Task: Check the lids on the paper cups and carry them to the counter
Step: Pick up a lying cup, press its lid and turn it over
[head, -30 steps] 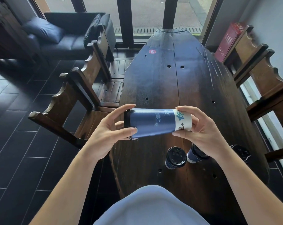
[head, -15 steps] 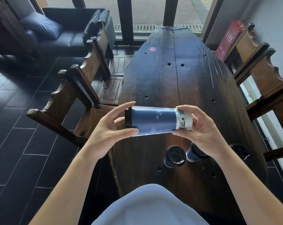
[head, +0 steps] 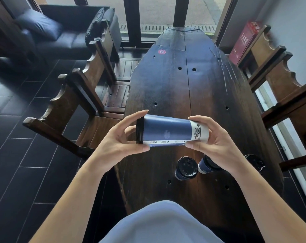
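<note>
The blue paper cup [head: 168,131], held sideways above the counter [head: 175,85], has rolled a bit so small print now shows, with left hand [head: 120,142] fingers pinching its black lid [head: 140,130] end and right hand [head: 213,141] fingers pinching its bottom, so checking seems still under way.

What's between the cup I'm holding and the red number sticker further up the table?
Only bare dark tabletop with a few small holes; nothing stands between the held cup and the red sticker in the head view.
</note>
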{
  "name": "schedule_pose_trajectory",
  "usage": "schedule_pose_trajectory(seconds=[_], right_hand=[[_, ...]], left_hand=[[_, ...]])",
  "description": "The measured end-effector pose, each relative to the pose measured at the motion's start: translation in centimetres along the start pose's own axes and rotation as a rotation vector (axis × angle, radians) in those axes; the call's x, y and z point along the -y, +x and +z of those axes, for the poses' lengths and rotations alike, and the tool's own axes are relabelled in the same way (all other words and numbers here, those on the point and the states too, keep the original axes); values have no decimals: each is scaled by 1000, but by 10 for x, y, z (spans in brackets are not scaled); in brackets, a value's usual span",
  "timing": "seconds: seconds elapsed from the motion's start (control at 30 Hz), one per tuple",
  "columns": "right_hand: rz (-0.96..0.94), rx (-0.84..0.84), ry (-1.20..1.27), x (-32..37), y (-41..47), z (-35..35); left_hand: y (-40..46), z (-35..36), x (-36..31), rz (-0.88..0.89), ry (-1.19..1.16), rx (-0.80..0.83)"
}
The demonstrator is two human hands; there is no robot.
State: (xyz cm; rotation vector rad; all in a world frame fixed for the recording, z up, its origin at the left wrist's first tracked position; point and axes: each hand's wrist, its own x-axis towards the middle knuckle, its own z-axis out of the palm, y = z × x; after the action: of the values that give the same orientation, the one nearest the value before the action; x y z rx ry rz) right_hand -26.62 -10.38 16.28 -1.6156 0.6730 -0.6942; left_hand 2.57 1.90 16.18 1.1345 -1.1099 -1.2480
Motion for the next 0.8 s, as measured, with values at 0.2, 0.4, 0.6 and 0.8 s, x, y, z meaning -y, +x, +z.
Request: schedule_pose_trajectory(seconds=[0.2,0.4,0.6,0.8], right_hand=[[84,8,-44,-2,-1,0],[102,0,-6,-2,1,1],[89,-35,56,1,6,-1],[108,-48,49,-2,7,-3]], left_hand=[[3,-1,-1,-22,26,-32],[7,-2,-1,-62,6,-89],[12,-4,-2,-88,33,-80],[14,-12,1,-32,30,5]])
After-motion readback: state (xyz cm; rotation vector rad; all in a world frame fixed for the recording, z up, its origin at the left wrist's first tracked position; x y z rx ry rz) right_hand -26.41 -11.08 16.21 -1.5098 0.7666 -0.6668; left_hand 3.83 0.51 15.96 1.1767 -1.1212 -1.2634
